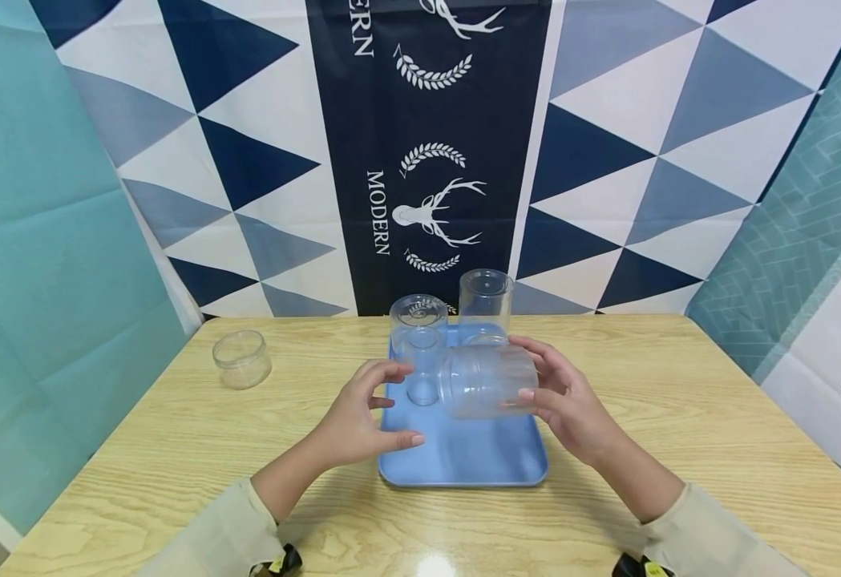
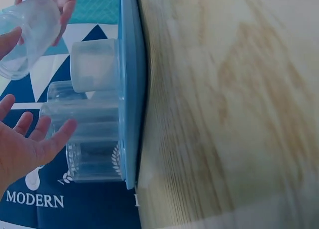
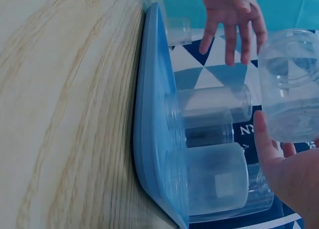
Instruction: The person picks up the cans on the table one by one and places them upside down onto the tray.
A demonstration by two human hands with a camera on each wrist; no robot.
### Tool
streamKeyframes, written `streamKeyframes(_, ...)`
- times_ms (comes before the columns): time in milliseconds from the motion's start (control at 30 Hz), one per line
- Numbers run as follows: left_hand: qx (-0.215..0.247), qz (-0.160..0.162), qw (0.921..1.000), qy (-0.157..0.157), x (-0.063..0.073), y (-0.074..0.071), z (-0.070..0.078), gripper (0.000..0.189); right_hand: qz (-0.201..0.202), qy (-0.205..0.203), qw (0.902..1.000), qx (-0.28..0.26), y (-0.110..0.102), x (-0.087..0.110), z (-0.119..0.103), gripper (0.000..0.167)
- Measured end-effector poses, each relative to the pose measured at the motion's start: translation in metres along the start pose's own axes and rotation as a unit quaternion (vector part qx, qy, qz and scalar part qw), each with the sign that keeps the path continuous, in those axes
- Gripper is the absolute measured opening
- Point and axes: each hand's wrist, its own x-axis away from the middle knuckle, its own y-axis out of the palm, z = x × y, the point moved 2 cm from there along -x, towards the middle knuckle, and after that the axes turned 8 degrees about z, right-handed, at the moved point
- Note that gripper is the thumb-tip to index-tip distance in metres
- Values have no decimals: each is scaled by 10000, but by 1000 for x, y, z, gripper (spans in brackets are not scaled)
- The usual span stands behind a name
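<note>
My right hand [image 1: 572, 401] grips a clear plastic jar [image 1: 488, 383] by one end, holding it sideways above the blue tray [image 1: 463, 457]. Thumb and fingers lie on opposite sides of that jar. Left of it, my left hand [image 1: 365, 417] is spread with thumb and fingers apart and nothing between them; a gap separates it from the jar. On the tray stand several transparent jars, among them a slim one [image 1: 423, 373], a wide one [image 1: 417, 314] and a tall one [image 1: 487, 298]. A frosted jar [image 2: 93, 65] shows in the left wrist view.
A short clear jar [image 1: 241, 361] stands alone at the left of the wooden table [image 1: 305, 521]. Behind the table hangs a patterned cloth [image 1: 427, 160] with triangles and a deer head. Teal cloth [image 1: 45, 240] covers the left side.
</note>
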Motion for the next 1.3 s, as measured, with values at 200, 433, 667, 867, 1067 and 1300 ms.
streamKeyframes(200,-321,9,9994,-151,1,0,-4,69,-38,26,9997,-228,-3,1,-3,52)
streamKeyframes(433,-1101,263,9895,-897,2,-1,-13,49,-210,-67,9989,-408,-5,3,-4,52)
streamKeyframes(667,-1271,-86,9731,-1919,2,-1,-30,53,-270,-51,9982,-534,-12,3,-4,53)
streamKeyframes(867,-298,-587,9571,-2822,0,1,-47,77,-450,-54,9979,-470,-21,1,-7,56)
streamKeyframes(1067,256,-670,9450,-3190,-2,4,-55,79,-395,-81,9986,-354,-32,0,-9,56)
streamKeyframes(1300,485,-747,9470,-3087,-2,6,-53,72,-329,-67,9994,-43,-44,0,-14,55)
